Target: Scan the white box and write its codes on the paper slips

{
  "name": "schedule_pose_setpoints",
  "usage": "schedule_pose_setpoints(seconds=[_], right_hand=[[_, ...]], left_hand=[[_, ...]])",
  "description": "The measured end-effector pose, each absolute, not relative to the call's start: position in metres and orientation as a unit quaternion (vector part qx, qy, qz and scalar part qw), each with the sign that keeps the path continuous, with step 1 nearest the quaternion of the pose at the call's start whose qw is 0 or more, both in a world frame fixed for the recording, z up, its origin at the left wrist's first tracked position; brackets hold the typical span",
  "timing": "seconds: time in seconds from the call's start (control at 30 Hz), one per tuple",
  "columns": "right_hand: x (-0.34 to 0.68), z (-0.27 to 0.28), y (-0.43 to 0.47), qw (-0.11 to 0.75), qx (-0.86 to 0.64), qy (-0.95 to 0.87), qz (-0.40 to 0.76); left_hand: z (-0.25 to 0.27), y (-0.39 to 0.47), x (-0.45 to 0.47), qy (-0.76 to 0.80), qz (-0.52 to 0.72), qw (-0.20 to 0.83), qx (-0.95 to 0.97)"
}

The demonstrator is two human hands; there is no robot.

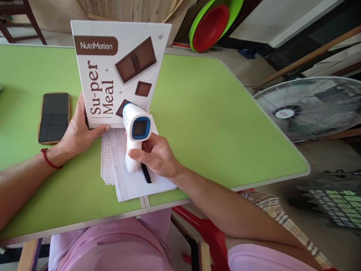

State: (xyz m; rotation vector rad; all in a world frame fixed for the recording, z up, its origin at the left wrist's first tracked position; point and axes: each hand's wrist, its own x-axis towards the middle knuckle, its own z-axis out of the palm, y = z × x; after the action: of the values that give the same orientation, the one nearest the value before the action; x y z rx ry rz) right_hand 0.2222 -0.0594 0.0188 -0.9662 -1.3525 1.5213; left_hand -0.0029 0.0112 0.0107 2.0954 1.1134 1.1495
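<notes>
My left hand (81,128) grips the lower left edge of a white box (135,34) printed "NutriMotion Su-per Meal" with chocolate pieces, its thumb across the bottom of the front face. The box stands upright, facing me. Wrapped round the handle of a white infrared thermometer (131,145) is my right hand (155,154); the thermometer's blue-rimmed dark screen faces me and its head is in front of the box's lower right corner. Beneath both lie sheets of handwritten paper (122,188) and a black pen (146,174), partly hidden by my right hand.
A phone in a brown case (54,118) lies on the green table (214,120), left of my left hand. A standing fan (304,109) is beyond the right edge. Green and red basins (211,28) lean behind the table, and a red stool (208,229) is below it.
</notes>
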Motion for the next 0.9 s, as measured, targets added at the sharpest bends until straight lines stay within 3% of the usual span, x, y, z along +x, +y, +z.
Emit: schedule_pose_setpoints(seconds=[0.9], right_hand=[[0.2235, 0.0200, -0.0597, 0.427, -0.390, -0.561, 0.592]], left_hand=[[0.0089, 0.0122, -0.0043, 0.410, 0.424, 0.248, 0.769]])
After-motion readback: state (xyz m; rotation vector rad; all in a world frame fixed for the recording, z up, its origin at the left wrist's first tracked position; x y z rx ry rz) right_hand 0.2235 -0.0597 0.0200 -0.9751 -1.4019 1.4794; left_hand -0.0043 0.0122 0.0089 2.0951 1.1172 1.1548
